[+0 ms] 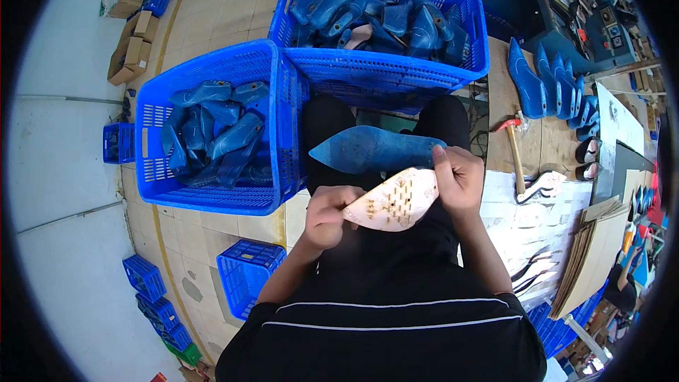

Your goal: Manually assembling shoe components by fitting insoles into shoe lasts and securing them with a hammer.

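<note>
Bench (501, 99): right of the last (368, 148).
Far crate (382, 71): beyond the last, holding other lasts (424, 28).
Left crate (205, 201): left of the last, also loaded.
Last: blue, pointed end beyond the left hand (327, 216), other end at the right hand (460, 178).
Pale piece (399, 201): between the hands, nearer the body than the last.
Hammer (517, 159): on the bench, right of the last.
Right hand: grasping the last's end; its hold on the pale piece cannot be told.
Left hand: pinching the pale piece's tip.

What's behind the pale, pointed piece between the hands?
Past the upper edge of the pale piece, a blue shoe last and black trousers show. Its face covers whatever lies directly behind, so whether it touches the last there cannot be seen.
</note>
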The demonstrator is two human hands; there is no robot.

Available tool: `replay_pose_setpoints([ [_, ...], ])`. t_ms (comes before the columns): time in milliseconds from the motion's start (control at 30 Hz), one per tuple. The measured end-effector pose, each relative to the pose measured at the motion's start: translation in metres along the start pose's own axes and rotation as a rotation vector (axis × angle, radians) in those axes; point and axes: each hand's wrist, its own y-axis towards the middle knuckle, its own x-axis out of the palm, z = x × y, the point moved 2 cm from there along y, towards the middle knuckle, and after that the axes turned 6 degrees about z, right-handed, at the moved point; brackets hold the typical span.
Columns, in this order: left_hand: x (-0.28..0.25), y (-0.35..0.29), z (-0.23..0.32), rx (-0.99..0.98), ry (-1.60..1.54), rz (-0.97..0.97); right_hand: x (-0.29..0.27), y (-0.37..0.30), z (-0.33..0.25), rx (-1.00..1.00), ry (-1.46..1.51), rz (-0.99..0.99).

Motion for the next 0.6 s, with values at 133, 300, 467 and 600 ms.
replay_pose_setpoints([
  [133,-0.004,-0.004,0.005,-0.095,0.066,-0.17,0.002,0.0,-0.001,0.015,0.076,-0.07],
  [300,-0.01,-0.005,0.002,-0.21,-0.032,-0.225,0.003,0.004,0.002,0.052,0.104,-0.045],
  [467,-0.022,-0.007,0.005,-0.229,0.012,-0.365,0.001,0.002,0.0,0.012,0.039,-0.088],
  [600,-0.014,-0.013,-0.003,-0.336,-0.268,-0.202,0.007,0.007,-0.001,0.037,0.037,-0.062],
])
